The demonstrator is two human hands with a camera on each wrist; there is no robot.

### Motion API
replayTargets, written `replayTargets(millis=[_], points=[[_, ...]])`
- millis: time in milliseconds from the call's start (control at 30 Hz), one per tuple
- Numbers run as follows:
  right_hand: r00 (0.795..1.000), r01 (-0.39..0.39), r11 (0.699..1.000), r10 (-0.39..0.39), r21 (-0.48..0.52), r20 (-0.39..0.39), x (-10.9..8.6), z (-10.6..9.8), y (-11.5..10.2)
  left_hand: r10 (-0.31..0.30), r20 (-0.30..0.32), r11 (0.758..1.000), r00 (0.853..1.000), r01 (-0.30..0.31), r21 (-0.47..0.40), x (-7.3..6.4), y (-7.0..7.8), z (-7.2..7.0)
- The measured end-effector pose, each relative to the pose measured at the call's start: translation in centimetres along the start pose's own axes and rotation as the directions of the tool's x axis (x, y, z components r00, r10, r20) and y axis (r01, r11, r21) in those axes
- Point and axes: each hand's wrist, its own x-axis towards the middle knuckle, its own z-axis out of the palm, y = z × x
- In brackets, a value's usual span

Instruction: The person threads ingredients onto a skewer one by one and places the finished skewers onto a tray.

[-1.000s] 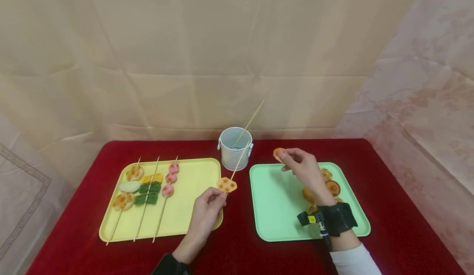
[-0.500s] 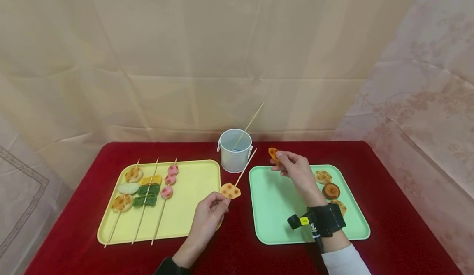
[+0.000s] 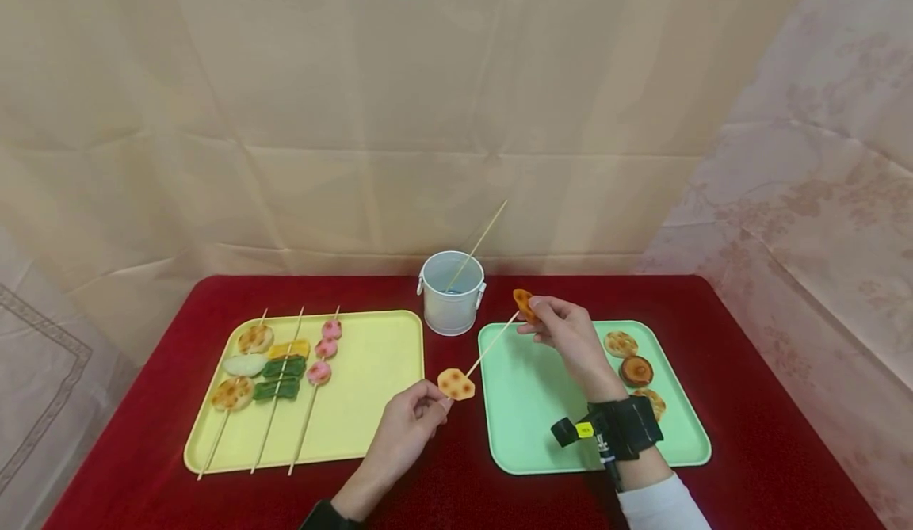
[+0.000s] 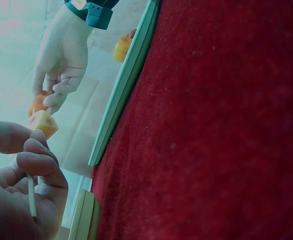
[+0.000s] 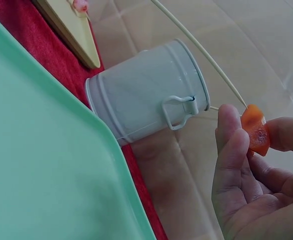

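My left hand (image 3: 406, 425) pinches a thin wooden skewer (image 3: 493, 345) just below a pale yellow, brown-spotted slice (image 3: 456, 384) threaded on it. From the slice the stick slants up and right. Between thumb and fingertips, my right hand (image 3: 571, 344) holds an orange piece (image 3: 525, 305) with dark spots, above the green tray's far edge. In the right wrist view the skewer's tip meets the edge of this orange piece (image 5: 255, 132). The left wrist view shows the skewer's lower end (image 4: 32, 197) passing under my curled left fingers.
A yellow tray (image 3: 378, 348) on the left bears several finished skewers of food pieces. On the right, the green tray (image 3: 528, 403) holds round browned pieces (image 3: 636, 371). Between them at the back stands a small white bucket (image 3: 451, 308) with a bare skewer (image 3: 488, 229) leaning in it.
The left hand has moved slightly right and down, tilting its skewer toward the right. The right hand has come left with the orange piece, and the skewer tip now reaches it.
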Motion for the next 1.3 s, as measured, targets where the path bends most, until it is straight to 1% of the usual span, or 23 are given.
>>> replayTargets(millis=[433,633,767,1000,1100,1200,1300], points=[[0.998,0.044,0.999,-0.043,-0.021,0.042,-0.1,0.4,0.1,0.008,-0.004,1.0,1.0,-0.008,0.003,-0.2,-0.2,0.0],[0.996,0.074,0.997,-0.073,-0.018,0.052,-0.1,0.6,0.0,0.014,-0.014,1.0,1.0,-0.014,-0.024,-0.2,-0.3,0.1],[0.996,0.063,0.998,-0.061,-0.025,0.063,-0.3,0.7,-0.1,0.004,-0.022,0.999,1.0,-0.005,-0.048,-0.2,-0.3,0.2],[0.993,0.062,0.998,-0.059,-0.026,0.099,-0.6,1.2,-0.1,-0.019,-0.048,0.99,0.999,0.012,-0.143,-0.3,-0.3,0.4],[0.994,0.056,0.998,-0.052,-0.038,0.097,-0.7,1.7,-0.1,-0.018,-0.055,0.988,0.998,0.01,-0.156,-0.3,-0.3,0.4],[0.996,0.041,0.996,-0.034,-0.076,0.086,-0.8,2.1,-0.2,-0.023,-0.059,0.989,0.998,0.013,-0.151,-0.3,-0.3,0.4],[0.997,0.024,0.995,-0.016,-0.093,0.082,-0.9,2.6,-0.2,-0.037,-0.063,0.989,0.997,0.027,-0.145,-0.2,-0.2,0.4]])
